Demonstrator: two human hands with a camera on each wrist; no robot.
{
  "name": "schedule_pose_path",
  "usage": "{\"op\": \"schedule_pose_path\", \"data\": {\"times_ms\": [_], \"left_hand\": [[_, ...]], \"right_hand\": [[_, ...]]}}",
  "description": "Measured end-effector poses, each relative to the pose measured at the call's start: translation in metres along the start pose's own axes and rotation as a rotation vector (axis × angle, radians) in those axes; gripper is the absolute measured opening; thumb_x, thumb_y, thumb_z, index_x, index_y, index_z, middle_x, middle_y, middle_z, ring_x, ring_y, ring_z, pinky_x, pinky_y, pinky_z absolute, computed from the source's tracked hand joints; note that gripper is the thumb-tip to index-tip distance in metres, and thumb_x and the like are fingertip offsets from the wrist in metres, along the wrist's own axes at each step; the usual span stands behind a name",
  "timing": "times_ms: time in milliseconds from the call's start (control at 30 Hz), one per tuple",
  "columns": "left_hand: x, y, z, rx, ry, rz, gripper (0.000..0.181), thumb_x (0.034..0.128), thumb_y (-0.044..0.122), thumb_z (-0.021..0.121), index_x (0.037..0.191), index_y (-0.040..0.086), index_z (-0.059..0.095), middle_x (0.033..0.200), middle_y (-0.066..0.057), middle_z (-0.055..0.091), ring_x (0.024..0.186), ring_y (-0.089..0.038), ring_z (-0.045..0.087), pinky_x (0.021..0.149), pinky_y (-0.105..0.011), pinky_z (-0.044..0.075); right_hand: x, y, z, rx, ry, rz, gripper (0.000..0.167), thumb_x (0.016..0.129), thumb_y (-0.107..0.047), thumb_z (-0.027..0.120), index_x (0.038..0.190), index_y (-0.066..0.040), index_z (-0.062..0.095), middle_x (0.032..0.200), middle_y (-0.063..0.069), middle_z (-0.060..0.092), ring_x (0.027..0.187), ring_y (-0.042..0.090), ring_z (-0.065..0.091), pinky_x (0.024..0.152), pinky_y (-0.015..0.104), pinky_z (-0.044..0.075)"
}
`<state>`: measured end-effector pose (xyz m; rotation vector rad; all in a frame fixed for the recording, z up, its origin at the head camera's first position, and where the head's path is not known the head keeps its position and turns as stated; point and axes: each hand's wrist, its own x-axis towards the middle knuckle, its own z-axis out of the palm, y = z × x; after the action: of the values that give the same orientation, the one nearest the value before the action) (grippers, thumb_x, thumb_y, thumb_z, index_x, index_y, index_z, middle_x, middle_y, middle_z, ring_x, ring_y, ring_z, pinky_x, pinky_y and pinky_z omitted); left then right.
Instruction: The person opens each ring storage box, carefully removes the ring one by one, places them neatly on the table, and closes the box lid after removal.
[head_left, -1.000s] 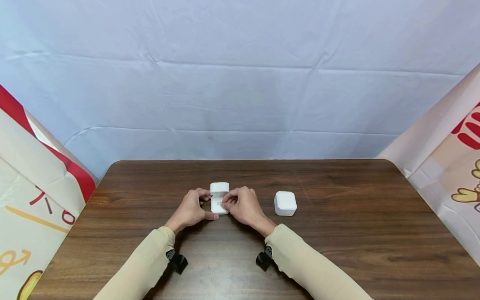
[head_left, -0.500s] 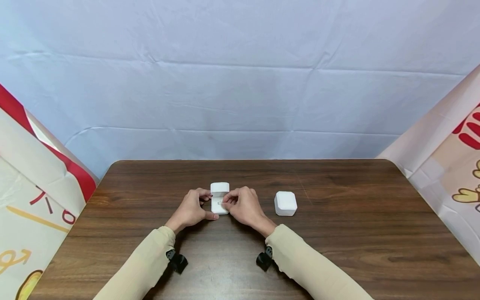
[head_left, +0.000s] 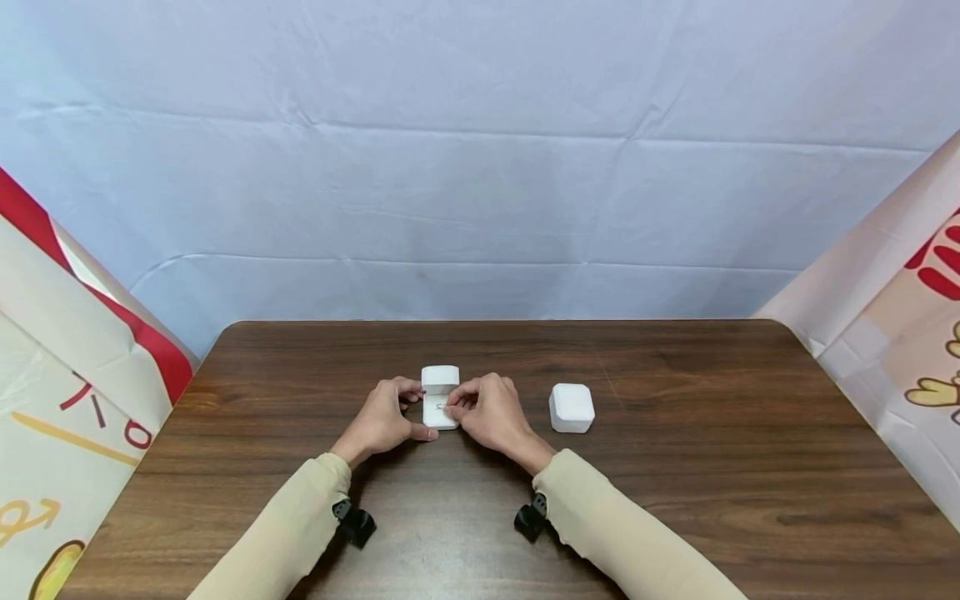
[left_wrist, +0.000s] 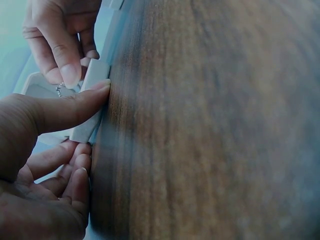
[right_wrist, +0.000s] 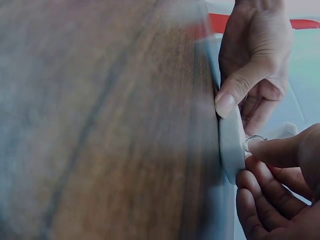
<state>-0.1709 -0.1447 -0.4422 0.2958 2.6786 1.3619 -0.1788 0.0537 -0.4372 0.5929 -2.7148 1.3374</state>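
Note:
A small white box [head_left: 440, 421] stands with its lid raised near the table's middle. My left hand [head_left: 379, 419] grips its left side, the thumb [left_wrist: 75, 106] along the front wall in the left wrist view. From the right, my right hand [head_left: 491, 412] reaches over the base and pinches a thin silvery beaded ring [right_wrist: 256, 137], seen at the thumb and fingertip in the right wrist view. The ring is at the box's inner pad; how deep it sits is hidden by the fingers.
A second white box [head_left: 572, 407], its lid down, stands to the right of my right hand on the brown wooden table [head_left: 712, 433]. Pale cloth [head_left: 480, 167] hangs behind the table's far edge, and printed cloth hangs at both sides.
Both hands keep nearly the same place at the open box. The ring has shifted slightly between the right fingertips.

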Motion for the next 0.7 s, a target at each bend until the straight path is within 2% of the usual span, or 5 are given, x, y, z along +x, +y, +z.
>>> {"op": "schedule_pose_path", "data": {"times_ms": [200,700], "left_hand": [[0.0012,-0.0013,0.0,-0.006,0.005,-0.013,0.062,0.0694,0.007,0.095,0.122,-0.008,0.065,0.116,-0.014,0.064,0.105,-0.03,0.061,0.093,-0.047,0.051],[0.0012,-0.0008,0.0002,-0.005,0.013,-0.016,0.064,0.0691,0.006,0.095,0.123,-0.009,0.065,0.115,-0.014,0.064,0.105,-0.031,0.061,0.093,-0.047,0.051]], "right_hand": [[-0.0002,-0.0006,-0.0016,0.0,-0.008,0.021,0.011,0.086,-0.01,0.082,0.077,-0.015,0.079,0.068,-0.01,0.069,0.061,0.004,0.062,0.059,0.024,0.05],[-0.0035,-0.0047,-0.0075,0.011,-0.021,0.008,0.011,0.086,-0.01,0.081,0.077,-0.015,0.077,0.069,-0.01,0.068,0.062,0.005,0.063,0.059,0.023,0.052]]}}
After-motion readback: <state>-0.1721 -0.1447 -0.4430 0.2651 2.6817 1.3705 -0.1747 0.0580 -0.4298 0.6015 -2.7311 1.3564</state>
